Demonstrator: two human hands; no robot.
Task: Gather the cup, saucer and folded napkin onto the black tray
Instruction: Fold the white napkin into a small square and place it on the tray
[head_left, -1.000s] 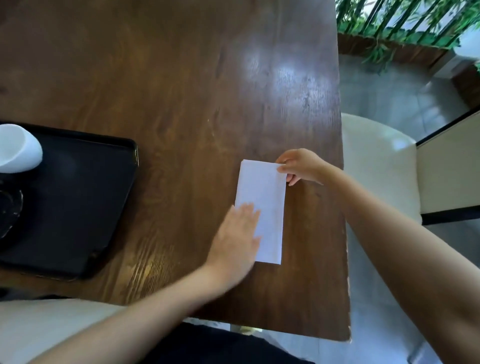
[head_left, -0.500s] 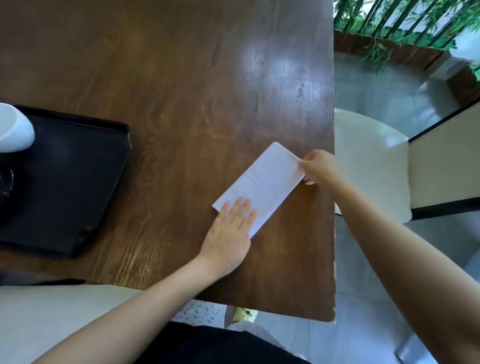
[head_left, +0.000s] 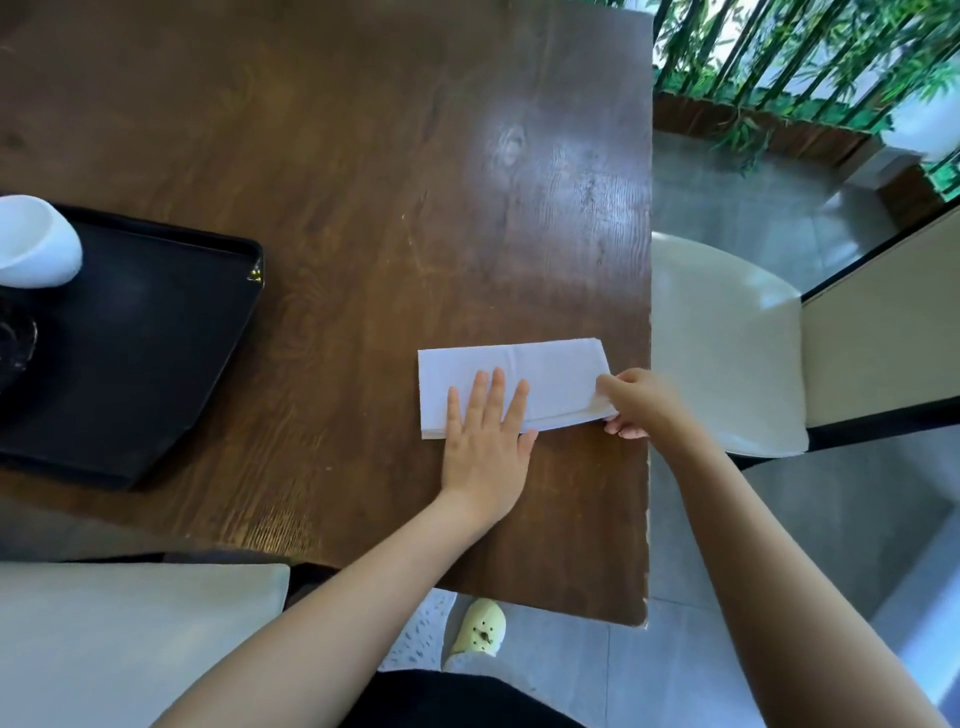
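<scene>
A folded white napkin (head_left: 540, 371) lies lengthwise left to right on the brown table (head_left: 363, 156), close to its right edge. My left hand (head_left: 485, 441) presses flat on the napkin's lower left part, fingers straight. My right hand (head_left: 636, 402) pinches the napkin's right end. The black tray (head_left: 156, 332) sits at the left of the table. A white cup (head_left: 34, 241) stands on the tray's far left, cut off by the frame edge. A dark glassy saucer (head_left: 13, 348) shows partly below the cup.
A cream chair seat (head_left: 727, 338) stands just past the table's right edge. Another pale seat cushion (head_left: 130, 639) is at the near left. Green plants and a railing (head_left: 805, 62) fill the back right. Grey floor lies to the right.
The napkin has turned clockwise from standing lengthwise away from me, through a diagonal, to lying left to right. Both hands stayed on it, the right hand swinging its end toward me.
</scene>
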